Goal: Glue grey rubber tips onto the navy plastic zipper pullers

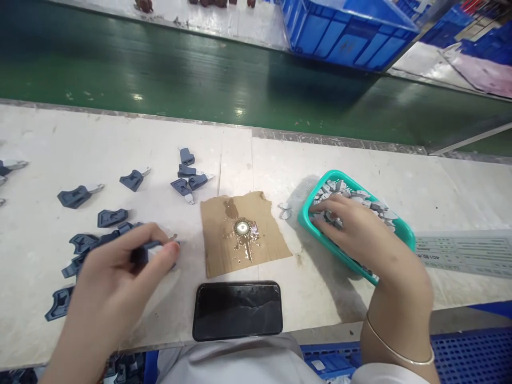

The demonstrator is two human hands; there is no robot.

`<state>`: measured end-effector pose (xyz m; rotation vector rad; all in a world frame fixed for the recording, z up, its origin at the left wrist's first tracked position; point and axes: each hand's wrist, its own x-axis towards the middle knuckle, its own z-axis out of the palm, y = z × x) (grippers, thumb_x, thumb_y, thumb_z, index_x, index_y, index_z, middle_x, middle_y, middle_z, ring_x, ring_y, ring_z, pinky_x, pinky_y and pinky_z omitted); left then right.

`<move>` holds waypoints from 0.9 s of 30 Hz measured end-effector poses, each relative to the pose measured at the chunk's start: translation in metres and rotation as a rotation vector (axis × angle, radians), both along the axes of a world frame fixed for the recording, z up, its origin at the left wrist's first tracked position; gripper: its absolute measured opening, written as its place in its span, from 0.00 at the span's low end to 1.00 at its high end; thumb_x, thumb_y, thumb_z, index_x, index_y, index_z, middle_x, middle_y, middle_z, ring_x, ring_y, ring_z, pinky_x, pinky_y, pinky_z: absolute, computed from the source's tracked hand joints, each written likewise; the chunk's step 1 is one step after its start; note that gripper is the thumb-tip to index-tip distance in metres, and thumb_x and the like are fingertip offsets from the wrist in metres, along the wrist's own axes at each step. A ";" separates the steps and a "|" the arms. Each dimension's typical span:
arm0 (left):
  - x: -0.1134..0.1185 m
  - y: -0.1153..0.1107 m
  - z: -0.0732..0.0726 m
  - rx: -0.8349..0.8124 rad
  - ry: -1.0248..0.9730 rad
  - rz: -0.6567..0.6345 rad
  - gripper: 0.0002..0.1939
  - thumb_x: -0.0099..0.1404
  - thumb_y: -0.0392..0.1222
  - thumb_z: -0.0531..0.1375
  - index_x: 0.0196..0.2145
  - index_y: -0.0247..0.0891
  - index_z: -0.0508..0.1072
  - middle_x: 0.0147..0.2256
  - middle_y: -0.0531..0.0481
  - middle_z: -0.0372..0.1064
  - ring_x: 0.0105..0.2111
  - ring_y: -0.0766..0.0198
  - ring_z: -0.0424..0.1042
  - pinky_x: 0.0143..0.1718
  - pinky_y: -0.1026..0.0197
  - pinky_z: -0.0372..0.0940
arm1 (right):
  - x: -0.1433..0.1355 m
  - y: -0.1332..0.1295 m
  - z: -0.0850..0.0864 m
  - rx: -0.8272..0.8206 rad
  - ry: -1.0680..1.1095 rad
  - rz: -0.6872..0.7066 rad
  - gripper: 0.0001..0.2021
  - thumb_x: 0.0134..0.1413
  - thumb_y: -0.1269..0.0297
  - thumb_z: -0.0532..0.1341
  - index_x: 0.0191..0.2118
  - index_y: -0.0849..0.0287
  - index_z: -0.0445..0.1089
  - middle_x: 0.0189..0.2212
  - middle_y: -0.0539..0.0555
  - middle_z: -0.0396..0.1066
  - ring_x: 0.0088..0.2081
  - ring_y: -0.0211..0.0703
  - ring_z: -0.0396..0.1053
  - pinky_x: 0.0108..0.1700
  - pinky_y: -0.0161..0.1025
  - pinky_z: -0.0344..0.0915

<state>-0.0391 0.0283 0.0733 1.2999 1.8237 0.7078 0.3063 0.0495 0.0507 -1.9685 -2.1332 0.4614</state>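
My left hand (124, 272) is closed around a dark blue-grey plastic part (146, 253) with a light grey tip, most of it hidden by the fingers. My right hand (352, 224) reaches into a teal basket (407, 234) filled with small light grey plastic pieces (366, 200). Its fingertips are down among those pieces, and what they pinch, if anything, cannot be made out. Between the hands lies a piece of brown cardboard (216, 250) with a wet, shiny puddle around a small round whitish spot (242, 227).
A black phone (237, 311) lies at the table's front edge. Several dark blue-grey parts (76, 196) are scattered on the left, some with light tips. Two loose grey pieces (285, 211) sit beside the basket. Beyond the table runs a green belt (180, 80), with a blue crate (348, 37) behind it.
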 end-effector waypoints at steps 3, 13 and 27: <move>-0.009 0.022 0.009 0.032 0.280 0.044 0.08 0.61 0.45 0.63 0.26 0.41 0.72 0.17 0.58 0.51 0.21 0.67 0.52 0.25 0.62 0.47 | 0.005 0.006 -0.010 -0.068 -0.051 0.073 0.11 0.62 0.68 0.58 0.38 0.57 0.80 0.39 0.58 0.80 0.39 0.54 0.77 0.38 0.47 0.67; -0.073 0.080 -0.028 -0.019 0.891 -0.278 0.35 0.75 0.62 0.47 0.68 0.33 0.60 0.55 0.29 0.68 0.52 0.32 0.74 0.44 0.45 0.71 | 0.009 0.003 -0.007 -0.112 0.030 0.023 0.10 0.64 0.61 0.60 0.37 0.56 0.79 0.37 0.57 0.82 0.34 0.52 0.78 0.35 0.45 0.71; -0.068 0.027 -0.054 0.299 0.645 -0.697 0.24 0.78 0.58 0.48 0.55 0.42 0.76 0.61 0.40 0.71 0.58 0.39 0.70 0.58 0.40 0.64 | -0.023 -0.003 0.004 0.026 1.019 -0.103 0.03 0.60 0.61 0.72 0.40 0.48 0.84 0.33 0.50 0.82 0.33 0.39 0.79 0.37 0.34 0.78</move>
